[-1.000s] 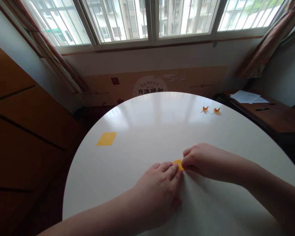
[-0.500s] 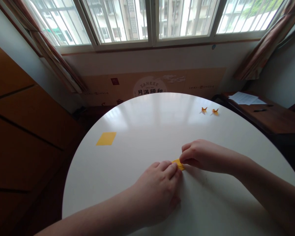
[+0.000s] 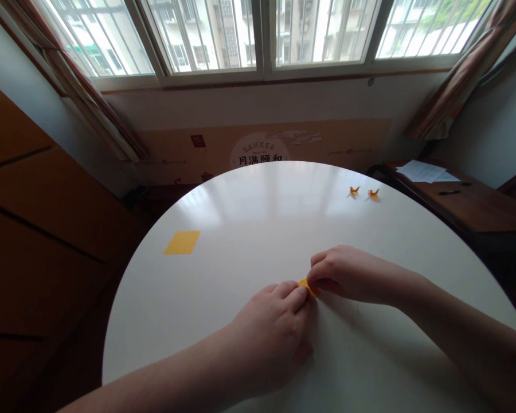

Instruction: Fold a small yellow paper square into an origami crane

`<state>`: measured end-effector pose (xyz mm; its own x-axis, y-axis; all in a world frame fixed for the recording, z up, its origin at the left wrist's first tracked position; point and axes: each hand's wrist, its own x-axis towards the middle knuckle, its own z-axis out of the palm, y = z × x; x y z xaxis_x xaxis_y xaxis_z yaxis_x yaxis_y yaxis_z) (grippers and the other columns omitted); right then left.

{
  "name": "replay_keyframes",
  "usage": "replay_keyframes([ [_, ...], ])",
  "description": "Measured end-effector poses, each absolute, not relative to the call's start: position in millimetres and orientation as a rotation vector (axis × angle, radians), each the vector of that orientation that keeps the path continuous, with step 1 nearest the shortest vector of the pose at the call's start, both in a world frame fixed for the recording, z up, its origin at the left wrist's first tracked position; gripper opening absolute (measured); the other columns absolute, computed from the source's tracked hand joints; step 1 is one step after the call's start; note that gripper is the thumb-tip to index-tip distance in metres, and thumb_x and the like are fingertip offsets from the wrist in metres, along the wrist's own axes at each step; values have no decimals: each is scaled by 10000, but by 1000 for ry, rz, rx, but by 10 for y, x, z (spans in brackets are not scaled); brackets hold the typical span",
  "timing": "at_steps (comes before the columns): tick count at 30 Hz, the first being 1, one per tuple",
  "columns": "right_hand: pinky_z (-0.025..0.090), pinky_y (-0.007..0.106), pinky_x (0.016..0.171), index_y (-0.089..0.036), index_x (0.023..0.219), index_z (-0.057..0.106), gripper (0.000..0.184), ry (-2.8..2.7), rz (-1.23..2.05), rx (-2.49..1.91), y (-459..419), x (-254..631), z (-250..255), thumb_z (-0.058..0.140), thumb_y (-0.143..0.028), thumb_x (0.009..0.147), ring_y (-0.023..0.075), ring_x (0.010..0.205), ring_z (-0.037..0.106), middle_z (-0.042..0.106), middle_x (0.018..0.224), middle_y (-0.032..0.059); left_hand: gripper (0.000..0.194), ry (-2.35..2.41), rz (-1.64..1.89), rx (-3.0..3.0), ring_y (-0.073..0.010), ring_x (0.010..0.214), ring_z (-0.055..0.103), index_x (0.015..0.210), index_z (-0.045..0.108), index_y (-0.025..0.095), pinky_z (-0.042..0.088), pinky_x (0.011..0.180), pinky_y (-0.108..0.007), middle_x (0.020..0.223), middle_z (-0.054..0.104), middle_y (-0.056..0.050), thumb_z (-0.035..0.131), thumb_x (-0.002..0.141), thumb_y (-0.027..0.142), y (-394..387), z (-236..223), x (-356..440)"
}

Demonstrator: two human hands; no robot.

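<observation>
Pressing flat yellow paper [image 3: 303, 283], the left hand [image 3: 273, 327] arches.

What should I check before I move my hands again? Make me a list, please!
1. Left hand on the small yellow paper: ok, its fingers rest on it.
2. Right hand at the paper: ok, its fingertips are at the right side. Pinching it or just pressing: cannot tell.
3. Whole small paper in sight: not ok, fingers hide most of it.
4. Folds lined up neatly: cannot tell, too much is covered.
5. Flat yellow sheet away from your hands: ok, it lies apart on the left.
6. Little folded figures out of the way: ok, both sit near the table's far right edge.
</observation>
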<state>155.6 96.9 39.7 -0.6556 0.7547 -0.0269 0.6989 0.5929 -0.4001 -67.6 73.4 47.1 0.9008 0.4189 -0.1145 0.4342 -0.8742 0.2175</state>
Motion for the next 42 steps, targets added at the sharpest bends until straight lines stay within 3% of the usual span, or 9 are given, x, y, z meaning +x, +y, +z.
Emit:
replay_keyframes([
  [6, 447, 212, 675, -204, 909, 772, 160, -2541, 843, -1139, 1094, 1638, 274, 640, -139, 845, 127, 726, 631, 727, 832, 8, 505, 642, -74, 2816, -312, 1269, 504, 1362, 501, 126, 421, 1103, -450, 1339, 573, -153, 547, 916, 358, 734, 470, -684],
  [12, 435, 218, 642, -211, 1054, 770, 233, -2532, 950, -1100, 1139, 1666, 278, 640, -182, 863, 123, 687, 606, 712, 814, 14, 577, 683, -84, 2769, -296, 1259, 498, 1373, 505, 120, 431, 1099, -427, 1377, 540, -137, 628, 864, 363, 769, 493, -704],
  [16, 419, 222, 627, -231, 1074, 767, 251, -2532, 941, -1141, 1132, 1645, 303, 642, -190, 860, 124, 675, 598, 709, 803, 5, 560, 732, -75, 2818, -331, 1269, 469, 1380, 515, 129, 394, 1109, -495, 1369, 556, -136, 599, 895, 395, 758, 486, -704],
  [21, 408, 223, 633, -253, 1054, 770, 273, -2556, 922, -1142, 1136, 1633, 303, 640, -147, 838, 119, 681, 595, 717, 827, -6, 562, 757, -127, 2841, -338, 1199, 510, 1389, 514, 106, 414, 1065, -525, 1326, 596, -141, 568, 916, 405, 733, 470, -692],
  [29, 413, 217, 608, -221, 920, 754, 129, -2536, 948, -1191, 1122, 1653, 331, 649, -219, 846, 124, 657, 596, 700, 760, -12, 513, 666, -17, 2830, -299, 1279, 496, 1383, 507, 161, 341, 1138, -473, 1407, 569, -90, 571, 906, 338, 853, 453, -752],
  [35, 443, 246, 671, -206, 893, 758, 147, -2512, 946, -1252, 1133, 1649, 314, 622, -200, 841, 164, 735, 655, 757, 842, 22, 488, 595, 25, 2803, -263, 1242, 543, 1336, 531, 235, 368, 1119, -426, 1331, 620, -54, 637, 862, 281, 942, 492, -773],
  [42, 446, 260, 681, -211, 895, 761, 159, -2525, 953, -1288, 1152, 1634, 310, 613, -208, 839, 175, 745, 658, 762, 854, 21, 409, 588, -9, 2831, -281, 1193, 542, 1284, 561, 200, 416, 1067, -424, 1286, 611, -83, 601, 884, 274, 875, 489, -714],
])
